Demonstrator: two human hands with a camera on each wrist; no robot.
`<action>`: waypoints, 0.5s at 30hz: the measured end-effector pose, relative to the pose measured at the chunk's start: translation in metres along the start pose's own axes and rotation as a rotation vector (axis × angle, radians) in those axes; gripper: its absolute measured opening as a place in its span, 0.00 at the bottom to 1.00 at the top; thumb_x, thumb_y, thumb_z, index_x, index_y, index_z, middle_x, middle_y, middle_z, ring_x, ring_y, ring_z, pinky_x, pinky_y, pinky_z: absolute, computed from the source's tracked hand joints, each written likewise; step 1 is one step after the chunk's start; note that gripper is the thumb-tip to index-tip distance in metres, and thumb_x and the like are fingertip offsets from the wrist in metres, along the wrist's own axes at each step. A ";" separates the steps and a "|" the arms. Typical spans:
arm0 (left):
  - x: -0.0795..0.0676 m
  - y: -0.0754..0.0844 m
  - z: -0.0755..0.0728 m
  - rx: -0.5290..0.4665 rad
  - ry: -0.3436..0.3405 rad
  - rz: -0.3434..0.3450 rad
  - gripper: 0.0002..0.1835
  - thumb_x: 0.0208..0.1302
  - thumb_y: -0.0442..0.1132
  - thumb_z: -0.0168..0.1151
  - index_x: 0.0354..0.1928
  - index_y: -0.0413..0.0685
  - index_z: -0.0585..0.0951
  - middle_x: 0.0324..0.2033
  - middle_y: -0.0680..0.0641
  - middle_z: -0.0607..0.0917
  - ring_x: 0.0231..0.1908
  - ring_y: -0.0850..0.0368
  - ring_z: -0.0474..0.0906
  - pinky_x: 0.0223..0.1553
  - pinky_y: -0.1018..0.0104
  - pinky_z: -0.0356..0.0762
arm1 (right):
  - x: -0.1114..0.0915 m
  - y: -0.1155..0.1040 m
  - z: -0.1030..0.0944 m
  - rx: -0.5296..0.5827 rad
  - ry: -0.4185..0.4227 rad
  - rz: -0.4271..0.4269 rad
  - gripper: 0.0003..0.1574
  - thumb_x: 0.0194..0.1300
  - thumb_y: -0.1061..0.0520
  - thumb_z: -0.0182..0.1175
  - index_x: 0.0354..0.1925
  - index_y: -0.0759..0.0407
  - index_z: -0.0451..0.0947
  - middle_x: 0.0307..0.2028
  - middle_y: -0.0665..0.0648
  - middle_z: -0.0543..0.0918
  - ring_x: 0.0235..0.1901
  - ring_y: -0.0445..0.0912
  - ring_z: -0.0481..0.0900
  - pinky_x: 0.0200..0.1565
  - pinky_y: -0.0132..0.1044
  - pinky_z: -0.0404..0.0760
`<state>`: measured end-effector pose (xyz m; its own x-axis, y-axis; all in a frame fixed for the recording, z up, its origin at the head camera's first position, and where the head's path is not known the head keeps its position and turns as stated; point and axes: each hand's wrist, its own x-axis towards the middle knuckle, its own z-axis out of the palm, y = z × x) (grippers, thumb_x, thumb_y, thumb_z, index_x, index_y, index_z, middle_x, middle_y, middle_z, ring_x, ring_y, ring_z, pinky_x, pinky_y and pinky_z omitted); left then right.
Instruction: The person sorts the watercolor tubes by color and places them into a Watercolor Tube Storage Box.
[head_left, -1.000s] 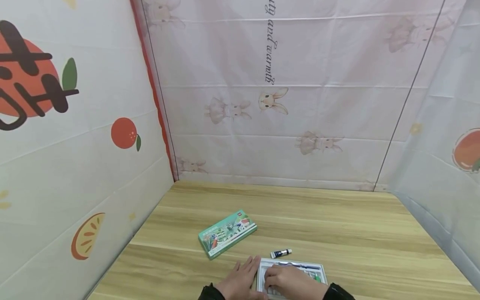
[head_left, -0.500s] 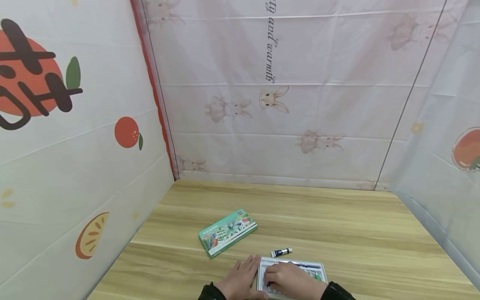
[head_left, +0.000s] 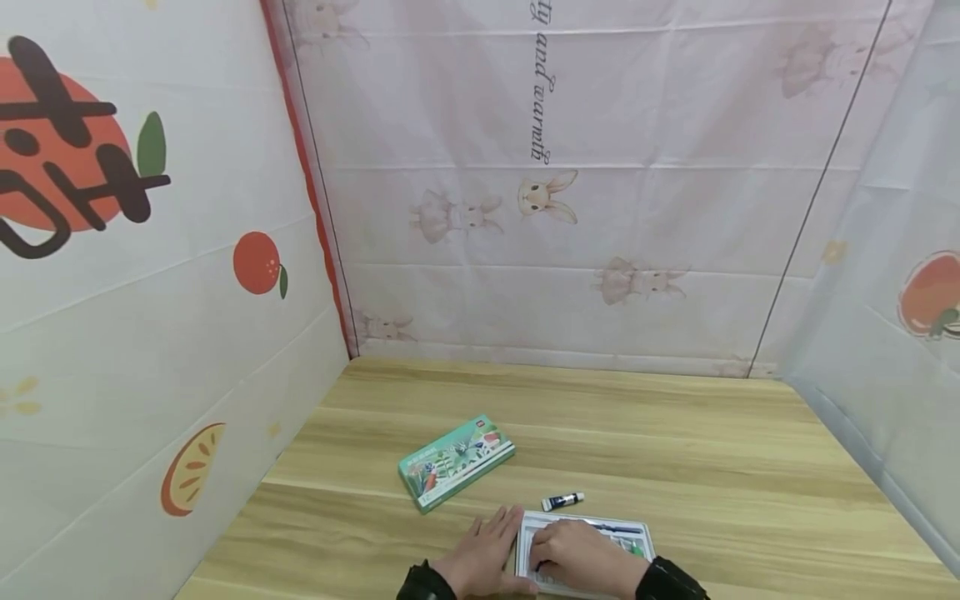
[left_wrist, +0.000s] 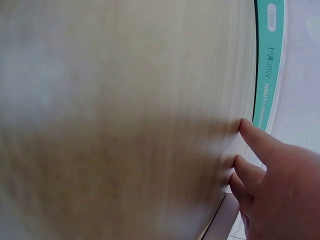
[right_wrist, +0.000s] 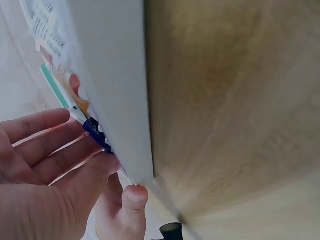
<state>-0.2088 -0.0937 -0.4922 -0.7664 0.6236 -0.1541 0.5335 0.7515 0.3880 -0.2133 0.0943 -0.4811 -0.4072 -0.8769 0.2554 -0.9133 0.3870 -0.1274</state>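
A white tray (head_left: 528, 533) of paint tubes lies at the table's front. My left hand (head_left: 483, 554) lies beside its left end, fingers extended, fingertips on the table and thumb along the tray's near side. Over the tray's left part, my right hand (head_left: 581, 557) curls down; in the right wrist view its fingers and thumb hold a dark blue paint tube (right_wrist: 95, 132) inside the tray. The hand hides most of the other tubes. A green-marked tube (head_left: 636, 550) and a slim dark paintbrush (head_left: 618, 529) show at the right and far side.
Just beyond the tray lies a single dark-labelled paint tube (head_left: 562, 502) with a white cap. A green illustrated box (head_left: 456, 463) sits farther back to the left. Printed fabric walls (head_left: 465, 317) border the wooden table (head_left: 712, 467) at the back and sides.
A dark blue bit has come into sight under my right fingers, which stay at the tray's left part. My left hand keeps its place. The head view has shifted very slightly.
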 end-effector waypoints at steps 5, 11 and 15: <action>-0.001 -0.002 -0.003 -0.022 -0.032 -0.003 0.48 0.43 0.69 0.41 0.62 0.46 0.46 0.60 0.47 0.48 0.58 0.52 0.42 0.52 0.48 0.47 | -0.001 0.008 -0.003 0.092 0.041 -0.003 0.09 0.52 0.56 0.56 0.34 0.46 0.76 0.36 0.41 0.74 0.36 0.30 0.69 0.33 0.22 0.70; -0.001 -0.004 -0.002 -0.013 -0.041 0.010 0.47 0.44 0.69 0.40 0.62 0.47 0.45 0.60 0.46 0.49 0.58 0.52 0.42 0.54 0.50 0.45 | -0.003 0.035 -0.020 0.044 0.073 0.175 0.11 0.49 0.59 0.58 0.35 0.50 0.76 0.40 0.51 0.73 0.39 0.41 0.71 0.36 0.30 0.73; 0.000 -0.006 -0.001 -0.022 -0.035 0.010 0.47 0.45 0.68 0.41 0.62 0.47 0.46 0.60 0.47 0.50 0.58 0.53 0.43 0.53 0.50 0.46 | -0.007 0.053 -0.024 0.012 -0.008 0.254 0.09 0.49 0.60 0.58 0.32 0.52 0.78 0.38 0.53 0.75 0.36 0.43 0.73 0.34 0.31 0.73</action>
<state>-0.2122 -0.0979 -0.4939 -0.7478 0.6384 -0.1822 0.5327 0.7408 0.4092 -0.2588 0.1281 -0.4666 -0.6234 -0.7542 0.2064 -0.7815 0.5919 -0.1974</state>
